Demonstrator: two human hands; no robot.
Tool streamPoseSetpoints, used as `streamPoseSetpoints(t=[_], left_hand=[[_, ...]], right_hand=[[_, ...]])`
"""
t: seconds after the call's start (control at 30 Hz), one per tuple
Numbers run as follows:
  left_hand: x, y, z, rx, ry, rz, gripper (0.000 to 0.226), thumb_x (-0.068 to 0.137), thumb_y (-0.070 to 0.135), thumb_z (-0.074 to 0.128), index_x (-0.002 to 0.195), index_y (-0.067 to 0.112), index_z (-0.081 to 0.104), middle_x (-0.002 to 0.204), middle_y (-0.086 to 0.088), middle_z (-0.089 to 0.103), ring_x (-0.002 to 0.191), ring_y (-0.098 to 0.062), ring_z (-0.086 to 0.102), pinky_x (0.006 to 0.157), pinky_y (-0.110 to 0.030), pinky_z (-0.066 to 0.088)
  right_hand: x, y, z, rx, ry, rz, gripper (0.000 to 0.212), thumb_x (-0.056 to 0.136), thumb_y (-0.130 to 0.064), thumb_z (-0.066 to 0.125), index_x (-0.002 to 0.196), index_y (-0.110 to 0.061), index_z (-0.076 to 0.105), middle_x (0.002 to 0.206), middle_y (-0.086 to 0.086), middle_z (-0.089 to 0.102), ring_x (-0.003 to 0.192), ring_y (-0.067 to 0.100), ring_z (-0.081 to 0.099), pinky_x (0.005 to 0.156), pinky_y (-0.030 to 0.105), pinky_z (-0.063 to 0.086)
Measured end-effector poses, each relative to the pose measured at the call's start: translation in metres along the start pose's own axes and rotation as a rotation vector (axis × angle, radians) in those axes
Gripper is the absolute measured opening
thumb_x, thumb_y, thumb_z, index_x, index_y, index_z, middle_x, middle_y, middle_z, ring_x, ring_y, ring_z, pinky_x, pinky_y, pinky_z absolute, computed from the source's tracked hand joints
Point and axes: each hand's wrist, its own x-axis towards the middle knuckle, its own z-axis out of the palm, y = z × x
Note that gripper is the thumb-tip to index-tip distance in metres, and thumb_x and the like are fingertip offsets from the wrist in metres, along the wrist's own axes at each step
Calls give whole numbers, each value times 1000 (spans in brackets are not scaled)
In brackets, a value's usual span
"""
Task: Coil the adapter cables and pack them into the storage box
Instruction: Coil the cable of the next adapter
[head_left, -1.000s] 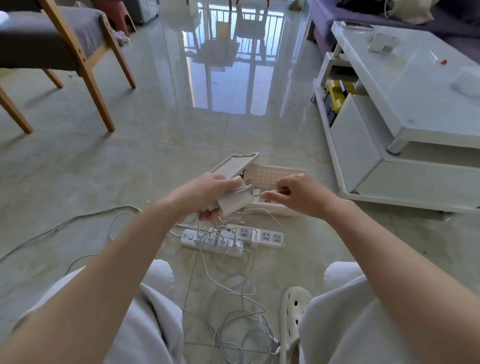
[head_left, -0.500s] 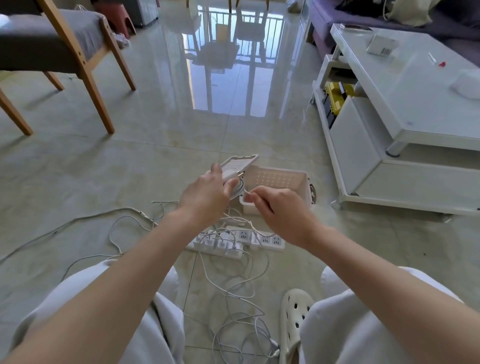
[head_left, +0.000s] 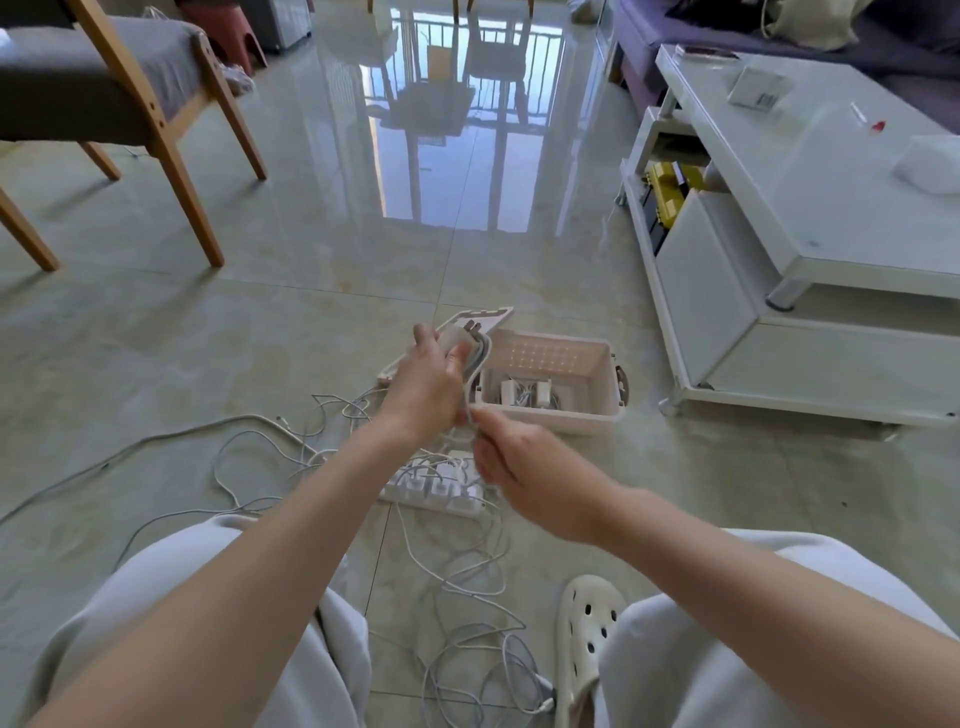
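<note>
Cables (head_left: 467, 639) litter glossy tiled floor (head_left: 311, 322).

The left hand (head_left: 426, 384) grips a white adapter (head_left: 457, 338); the right hand (head_left: 524, 467) pinches its cable (head_left: 480, 358), both over the floor beside the storage box (head_left: 602, 364).

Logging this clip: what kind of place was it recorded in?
Most likely a home living room: a purple sofa behind a white coffee table, a wooden chair with a grey cushion, and a glossy tiled floor.
</note>
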Motion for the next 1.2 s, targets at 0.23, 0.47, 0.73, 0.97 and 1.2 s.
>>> streamPoseSetpoints(t=[0.23,0.47,0.73,0.97,1.2], left_hand=[[-3,20,0,-985,-283,-304,37,102,37,31,116,4,42,72,-14,60,47,-20,61,45,-28,54],[-5,26,-4,-1084,-486,-329,47,95,27,40,136,3,39,83,-16,58,61,-24,54,54,-31,45],[-16,40,-33,-1075,-856,-211,35,83,25,35,87,-2,58,70,-17,54,26,-11,35,33,-10,15],[-13,27,-44,-287,-829,-212,44,89,41,47,87,-2,54,59,-13,47,29,-10,37,31,-11,23],[-6,18,-28,132,-451,-118,31,98,37,43,97,8,51,51,-1,57,30,-12,44,32,-17,29]], right_hand=[[-5,3,10,2,-216,16,16,99,-11,31,111,-15,40,74,-4,50,67,18,46,67,31,39],[-1,31,-7,-40,-225,22,19,100,-16,36,85,-19,48,69,-14,45,65,12,45,69,32,43],[5,68,-17,-176,-241,168,22,98,-4,35,92,-7,56,90,-4,55,79,15,51,68,23,38],[11,72,-39,-47,-30,221,25,97,-20,46,74,-14,53,74,-6,56,69,16,54,70,31,44],[9,65,-54,-433,177,70,39,94,-41,44,71,-12,57,70,-5,51,58,14,45,56,26,35]])
